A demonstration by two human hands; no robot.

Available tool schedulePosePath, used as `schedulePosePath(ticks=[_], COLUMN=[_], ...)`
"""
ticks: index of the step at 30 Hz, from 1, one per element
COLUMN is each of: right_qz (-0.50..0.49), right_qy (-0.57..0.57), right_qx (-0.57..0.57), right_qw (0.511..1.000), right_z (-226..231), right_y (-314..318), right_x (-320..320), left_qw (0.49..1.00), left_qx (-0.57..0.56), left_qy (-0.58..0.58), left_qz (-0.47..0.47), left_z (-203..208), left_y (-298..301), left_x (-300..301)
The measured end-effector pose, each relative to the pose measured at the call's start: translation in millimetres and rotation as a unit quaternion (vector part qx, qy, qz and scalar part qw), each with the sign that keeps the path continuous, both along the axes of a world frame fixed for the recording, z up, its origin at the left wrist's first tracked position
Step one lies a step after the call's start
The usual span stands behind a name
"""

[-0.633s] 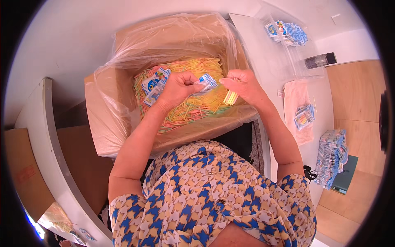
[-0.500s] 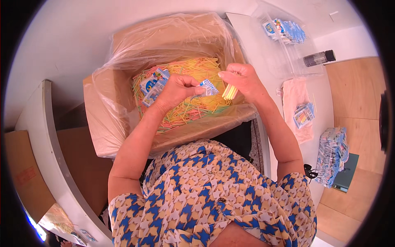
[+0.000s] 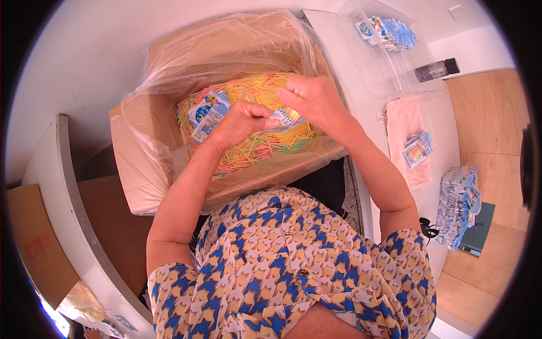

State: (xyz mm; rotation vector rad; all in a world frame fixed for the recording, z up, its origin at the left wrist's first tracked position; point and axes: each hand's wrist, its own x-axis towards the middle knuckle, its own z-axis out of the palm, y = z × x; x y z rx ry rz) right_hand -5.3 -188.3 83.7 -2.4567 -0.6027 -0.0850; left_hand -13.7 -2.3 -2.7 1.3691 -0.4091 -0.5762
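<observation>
- Two bare hands work close together above an open carton point(image 3: 132, 169) lined with clear plastic film point(image 3: 220, 31).
- The left hand point(image 3: 244, 121) is narrowed to a pinch, thumb and fingers gripping the near end of a small clear-and-blue packet point(image 3: 278, 121).
- That packet is held over the carton, between the hands; its long axis slants from the lower left toward the upper right, its blue-striped end pointing at the right hand point(image 3: 316, 101).
- The right hand is curled, knuckles uppermost, partly covering the striped end; its full grip cannot be made out.
- Yellow sticks point(image 3: 293, 114) show beneath its fingers at that end; whether they are inside the packet cannot be told.
- Loose sticks point(image 3: 271, 151) in yellow, pink and green lie below, their axes running every way.
- Blue-and-white packets point(image 3: 201, 116) rest on them, left of the left hand.
- At right, a filled packet point(image 3: 418, 150) lies on a pink cloth point(image 3: 402, 116), its sticks slanting up toward the right.
</observation>
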Motion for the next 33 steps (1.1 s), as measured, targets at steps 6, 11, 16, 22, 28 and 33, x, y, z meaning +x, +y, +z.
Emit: schedulePosePath(ticks=[6,11,16,22,28,33], right_qz=[0.03,-0.006,-0.008,-0.335,-0.359,-0.345], right_qy=[0.014,-0.094,-0.003,0.14,-0.084,-0.19], right_qx=[0.029,0.03,0.1,-0.005,-0.287,-0.289], right_qw=[0.999,0.995,0.995,0.932,0.884,0.873], right_z=[10.4,-15.4,16.9,84.0,-7.5,26.1], right_y=[-8.9,-15.6,-106.9,-295.2,-377.0,-371.9], right_x=[-9.7,-27.3,-28.2,-96.0,-141.5,-141.4], left_qw=[0.997,0.976,0.976,0.838,0.696,0.689], left_qx=[-0.035,0.213,0.185,0.475,0.654,0.645], left_qy=[0.05,-0.043,-0.1,-0.259,-0.241,-0.25], left_qz=[0.042,0.004,0.049,0.075,0.172,0.216], left_z=[-3.2,9.7,-26.3,-63.8,-51.3,-98.0], left_y=[-1.9,-9.0,15.6,45.5,65.8,64.9], left_x=[-3.5,6.3,5.7,29.8,24.6,38.6])
